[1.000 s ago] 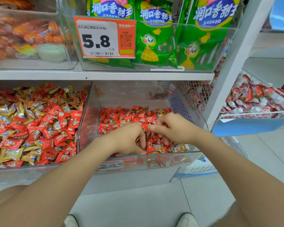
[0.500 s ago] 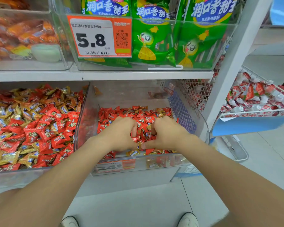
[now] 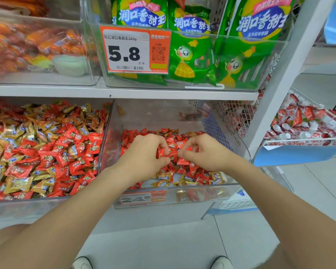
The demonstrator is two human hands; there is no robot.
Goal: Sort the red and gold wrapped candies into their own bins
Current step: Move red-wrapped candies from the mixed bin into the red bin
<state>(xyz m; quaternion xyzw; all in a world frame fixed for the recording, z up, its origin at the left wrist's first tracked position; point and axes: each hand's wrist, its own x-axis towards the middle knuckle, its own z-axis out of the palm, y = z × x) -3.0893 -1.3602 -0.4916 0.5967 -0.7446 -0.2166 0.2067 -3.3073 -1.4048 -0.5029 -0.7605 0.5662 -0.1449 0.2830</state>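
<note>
White shelf (image 3: 124, 92) and upright post (image 3: 276, 94) (slanted) stand over pale tiled floor (image 3: 318, 181).

We have two bins side by side on the lower shelf: the left bin (image 3: 27, 207) at the frame's left and the right bin (image 3: 211, 197) at centre, with candies (image 3: 47, 152) in each. Our left hand (image 3: 144, 154) and right hand (image 3: 206, 154) are in the right bin, close together. On the upper shelf (image 3: 124, 92), snack bags (image 3: 192, 59) stand behind a price tag (image 3: 132, 49). A wire basket (image 3: 308, 141) sits at far right.

Clear bin (image 3: 202, 195) open on top, shelf board (image 3: 124, 92) overhead, divider wall (image 3: 106, 144) at left
</note>
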